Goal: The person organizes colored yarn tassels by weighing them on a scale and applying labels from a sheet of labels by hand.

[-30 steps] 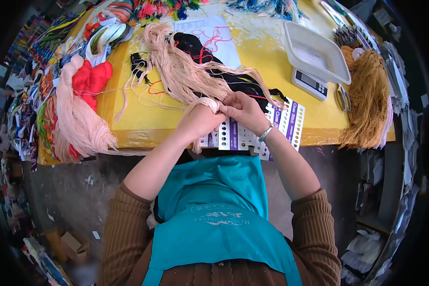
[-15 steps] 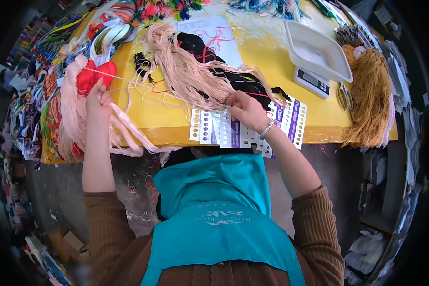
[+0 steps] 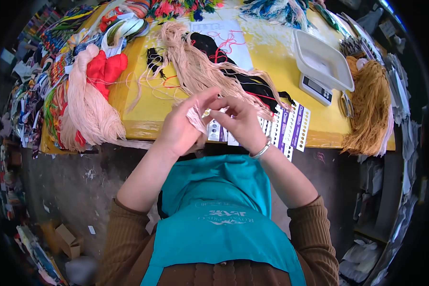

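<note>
Pale pink thread [image 3: 196, 119] crosses the left hand [image 3: 178, 126], the right hand [image 3: 245, 123] at three o'clock; whether either's fingers clamp it, I can't tell.

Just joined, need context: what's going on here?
Someone in a teal apron is handling pale pink thread at the near edge of the yellow table. The left hand holds it across the palm; the right hand is close beside, whether pinching a strand is unclear. Beyond, a peach thread bundle lies partly over black thread.
</note>
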### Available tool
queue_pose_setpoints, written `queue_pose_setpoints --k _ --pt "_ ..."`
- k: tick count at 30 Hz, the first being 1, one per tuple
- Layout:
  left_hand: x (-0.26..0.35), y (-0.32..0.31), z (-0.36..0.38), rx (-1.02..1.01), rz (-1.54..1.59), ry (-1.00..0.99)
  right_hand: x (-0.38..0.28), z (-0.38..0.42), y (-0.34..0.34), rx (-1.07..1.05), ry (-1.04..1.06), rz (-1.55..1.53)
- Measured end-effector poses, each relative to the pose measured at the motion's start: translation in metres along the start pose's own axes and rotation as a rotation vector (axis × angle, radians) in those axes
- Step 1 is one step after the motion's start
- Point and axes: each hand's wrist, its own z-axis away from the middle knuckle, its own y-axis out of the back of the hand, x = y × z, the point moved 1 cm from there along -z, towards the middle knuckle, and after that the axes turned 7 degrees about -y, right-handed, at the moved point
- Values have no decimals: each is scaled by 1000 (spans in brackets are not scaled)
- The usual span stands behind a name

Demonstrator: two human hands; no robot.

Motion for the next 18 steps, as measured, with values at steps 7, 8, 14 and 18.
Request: queue_pose_setpoints --k 7,8,14,18 --pt "-6 -11 9 -52 -229 -47 -7 8 -18 15 -323 -421" --pt "-5 -8 9 -50 -230 -48 -6 9 -14 54 -276 -501" --pt "51 55 21 71 187 -29 -37 36 78 187 0 -927" --pt "163 135 60 141 88 -428 -45 120 222 665 122 -791"
